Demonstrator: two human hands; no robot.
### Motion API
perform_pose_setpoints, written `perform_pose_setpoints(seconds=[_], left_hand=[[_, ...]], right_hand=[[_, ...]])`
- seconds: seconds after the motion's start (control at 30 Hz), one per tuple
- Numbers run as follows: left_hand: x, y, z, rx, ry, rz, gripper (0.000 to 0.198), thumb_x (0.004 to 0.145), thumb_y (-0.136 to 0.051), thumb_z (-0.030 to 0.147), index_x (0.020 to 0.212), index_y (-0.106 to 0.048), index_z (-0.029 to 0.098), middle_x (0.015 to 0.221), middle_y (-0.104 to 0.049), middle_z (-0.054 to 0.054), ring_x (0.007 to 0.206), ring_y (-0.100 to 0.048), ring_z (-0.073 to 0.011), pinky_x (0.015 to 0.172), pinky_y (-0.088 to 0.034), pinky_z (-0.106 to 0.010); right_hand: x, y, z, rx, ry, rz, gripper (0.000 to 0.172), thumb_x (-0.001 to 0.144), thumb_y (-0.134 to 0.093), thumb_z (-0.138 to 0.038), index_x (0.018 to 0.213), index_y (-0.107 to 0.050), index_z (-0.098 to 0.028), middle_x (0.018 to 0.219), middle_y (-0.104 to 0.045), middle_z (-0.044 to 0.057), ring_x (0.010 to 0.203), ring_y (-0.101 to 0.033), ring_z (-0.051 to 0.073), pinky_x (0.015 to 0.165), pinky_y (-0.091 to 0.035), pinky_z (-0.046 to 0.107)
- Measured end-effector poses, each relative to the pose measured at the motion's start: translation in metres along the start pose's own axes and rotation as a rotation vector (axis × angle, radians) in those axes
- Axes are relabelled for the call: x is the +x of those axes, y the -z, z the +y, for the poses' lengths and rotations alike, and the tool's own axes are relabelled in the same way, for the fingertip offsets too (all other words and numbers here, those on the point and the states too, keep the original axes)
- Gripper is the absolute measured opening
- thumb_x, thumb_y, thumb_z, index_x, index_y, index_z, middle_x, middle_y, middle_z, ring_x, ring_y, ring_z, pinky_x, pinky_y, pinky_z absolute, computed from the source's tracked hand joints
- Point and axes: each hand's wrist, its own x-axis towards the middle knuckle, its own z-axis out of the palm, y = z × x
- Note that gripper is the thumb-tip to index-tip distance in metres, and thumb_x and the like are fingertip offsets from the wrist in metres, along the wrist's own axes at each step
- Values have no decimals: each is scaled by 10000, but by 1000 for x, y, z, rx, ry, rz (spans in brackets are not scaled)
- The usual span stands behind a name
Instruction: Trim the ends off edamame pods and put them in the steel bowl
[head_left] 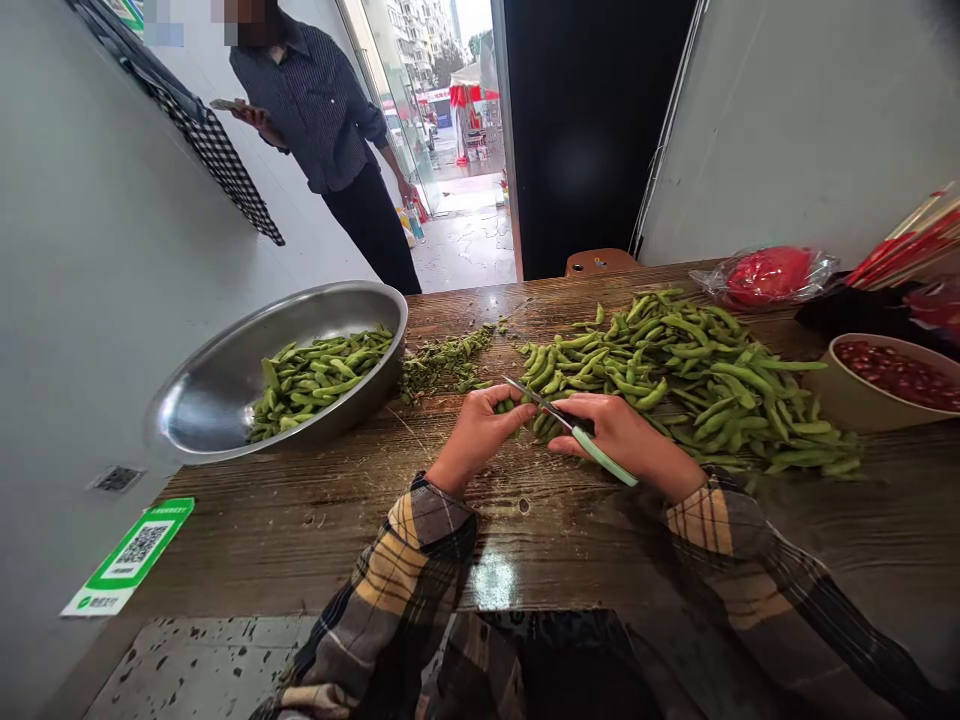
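Between its thumb and fingers my left hand (480, 432) pinches a green edamame pod (507, 405), mostly covered by the fingers. My right hand (619, 440) is closed around scissors (604, 458) with pale green handles. Their blades point up and left and reach the fingertips of my left hand beside the pod. Just beyond my hands, a large heap of edamame pods (697, 370) spreads to the right. Snipped green scraps (450, 360) form a small pile ahead of my left hand. To the left, a tilted metal basin (202, 375) holds more pods.
A bowl (874, 395) of dark red pieces stands at the right, near a plastic-wrapped red item (772, 272) and red-wrapped sticks (911, 240). A QR-code card (131, 555) lies at the wooden table's (360, 530) left edge. A person (322, 120) stands beyond it, by the doorway.
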Motion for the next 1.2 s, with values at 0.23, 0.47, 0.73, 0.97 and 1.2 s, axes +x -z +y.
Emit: perform_pose_setpoints(seconds=[0.23, 0.47, 0.73, 0.97, 1.2], left_hand=[[0, 1, 1, 7, -17, -36, 232, 758, -671, 366, 715, -672, 138, 722, -630, -13, 694, -515, -125, 675, -397, -232], [-1, 1, -2, -450, 186, 90, 230, 699, -736, 344, 783, -632, 157, 633, -553, 27, 510, -422, -59, 450, -295, -171], [1, 0, -3, -868, 251, 136, 296, 661, -773, 272, 818, -549, 158, 648, -584, 35, 475, -454, -26, 419, -297, -124], [-2, -10, -6, -847, 259, 91, 294, 690, -757, 321, 806, -537, 164, 667, -593, 33, 447, -425, -20, 387, -264, -136], [-2, -13, -4, -888, 262, 85, 301, 668, -770, 309, 765, -526, 162, 604, -510, 63, 440, -414, -20, 401, -279, -144]], right_hand=[[0, 5, -5, 11, -10, -52, 309, 806, -668, -393, 1008, -701, -161, 865, -700, 66, 785, -634, 220, 716, -472, 318], [1, 5, -6, 84, -91, 37, 350, 791, -677, -390, 1057, -690, -163, 884, -697, 58, 782, -628, 209, 707, -480, 315], [0, 0, -6, -3, -75, 77, 494, 752, -710, -452, 1144, -634, -161, 976, -647, 88, 870, -623, 237, 784, -496, 375], [0, -7, -4, -23, -36, 136, 519, 754, -713, -459, 1180, -604, -183, 1065, -638, 104, 965, -622, 258, 854, -494, 401], [0, -9, -6, -25, -13, 163, 362, 811, -667, -405, 1098, -631, -186, 1013, -669, 102, 925, -638, 249, 840, -504, 385]])
